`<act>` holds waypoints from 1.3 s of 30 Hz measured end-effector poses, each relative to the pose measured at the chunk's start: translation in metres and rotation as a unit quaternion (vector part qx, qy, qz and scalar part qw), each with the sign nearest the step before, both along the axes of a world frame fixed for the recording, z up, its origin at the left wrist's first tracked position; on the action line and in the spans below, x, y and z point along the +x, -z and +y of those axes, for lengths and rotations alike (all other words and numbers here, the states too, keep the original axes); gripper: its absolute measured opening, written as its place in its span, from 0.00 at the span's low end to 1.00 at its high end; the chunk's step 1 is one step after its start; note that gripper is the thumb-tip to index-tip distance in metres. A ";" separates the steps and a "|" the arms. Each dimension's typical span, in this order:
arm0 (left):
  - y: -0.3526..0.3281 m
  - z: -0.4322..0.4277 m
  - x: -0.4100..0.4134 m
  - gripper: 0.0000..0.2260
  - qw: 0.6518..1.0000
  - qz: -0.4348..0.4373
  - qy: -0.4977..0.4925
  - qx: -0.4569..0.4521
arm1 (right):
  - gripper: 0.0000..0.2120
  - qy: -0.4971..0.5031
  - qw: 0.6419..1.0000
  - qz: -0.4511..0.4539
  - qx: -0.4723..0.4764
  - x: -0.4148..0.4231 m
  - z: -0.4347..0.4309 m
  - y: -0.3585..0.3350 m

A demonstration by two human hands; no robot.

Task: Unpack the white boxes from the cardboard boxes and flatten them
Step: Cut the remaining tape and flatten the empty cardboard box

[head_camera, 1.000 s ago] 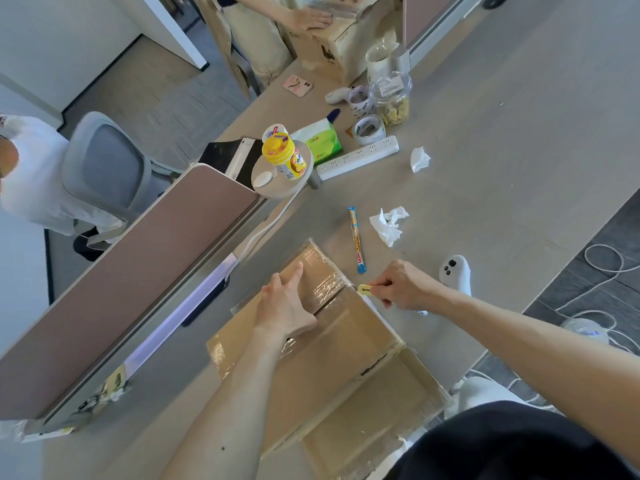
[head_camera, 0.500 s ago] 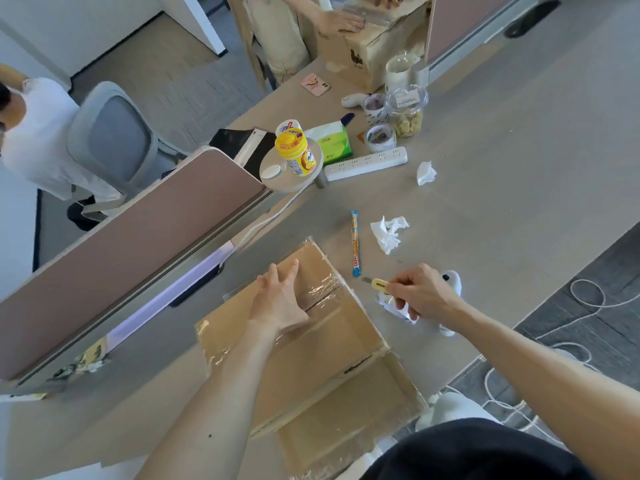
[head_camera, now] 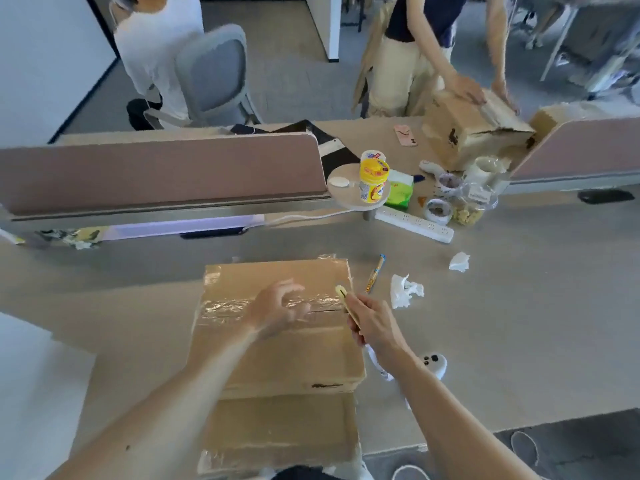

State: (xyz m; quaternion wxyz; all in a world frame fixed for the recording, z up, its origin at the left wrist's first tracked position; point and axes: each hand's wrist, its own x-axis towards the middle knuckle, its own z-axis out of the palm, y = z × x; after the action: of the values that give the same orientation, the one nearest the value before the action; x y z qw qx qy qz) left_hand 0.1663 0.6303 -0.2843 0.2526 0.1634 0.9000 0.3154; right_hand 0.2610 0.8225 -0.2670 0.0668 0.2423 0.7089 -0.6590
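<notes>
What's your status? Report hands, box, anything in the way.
Left hand open over cardboard box top. Right hand grips yellow box cutter at the tape seam. Box taped shut. Candy stick, crumpled tissue beside it, clear of the cut.

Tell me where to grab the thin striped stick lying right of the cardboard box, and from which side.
Pinch the striped stick at mid-length, coming from above with fingers across its narrow width. It lies flat on the table, long and thin, with bare surface on both sides between the cardboard box and the crumpled tissue.
</notes>
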 end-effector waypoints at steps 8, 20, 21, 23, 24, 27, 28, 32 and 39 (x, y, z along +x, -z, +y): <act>-0.015 -0.054 0.020 0.11 0.944 -0.103 -0.100 0.298 | 0.22 -0.082 0.996 -0.020 -0.011 -0.037 -0.092 -0.022; 0.013 -0.127 0.013 0.21 0.838 -0.059 -0.269 0.470 | 0.22 -0.157 0.984 -0.065 0.051 -0.071 -0.192 -0.020; 0.016 -0.131 0.009 0.17 0.827 -0.068 -0.288 0.478 | 0.20 -0.161 0.982 -0.062 0.081 -0.074 -0.194 -0.017; 0.021 -0.142 -0.001 0.08 0.817 -0.076 -0.334 0.464 | 0.16 -0.180 0.965 -0.041 0.189 -0.078 -0.194 -0.011; 0.022 -0.148 -0.006 0.09 0.816 -0.073 -0.360 0.447 | 0.15 -0.186 0.948 -0.024 0.257 -0.077 -0.191 -0.005; 0.026 -0.167 -0.012 0.18 0.836 -0.034 -0.409 0.364 | 0.18 -0.204 0.885 0.024 0.418 -0.066 -0.178 0.017; 0.031 -0.173 -0.011 0.19 0.854 -0.018 -0.408 0.323 | 0.21 -0.216 0.866 0.025 0.450 -0.060 -0.176 0.025; 0.058 -0.185 -0.010 0.19 0.916 0.038 -0.344 0.204 | 0.30 -0.272 0.803 -0.056 0.527 -0.038 -0.178 0.051; 0.074 -0.184 -0.008 0.22 0.944 0.079 -0.264 0.180 | 0.31 -0.307 0.787 -0.104 0.525 -0.041 -0.178 0.054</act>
State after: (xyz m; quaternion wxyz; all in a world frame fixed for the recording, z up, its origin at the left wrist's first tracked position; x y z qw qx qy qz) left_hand 0.1582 0.4466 -0.3581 0.0546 -0.0126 0.8563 0.5135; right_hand 0.2204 0.6448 -0.3214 0.2019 0.0766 0.9713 -0.1001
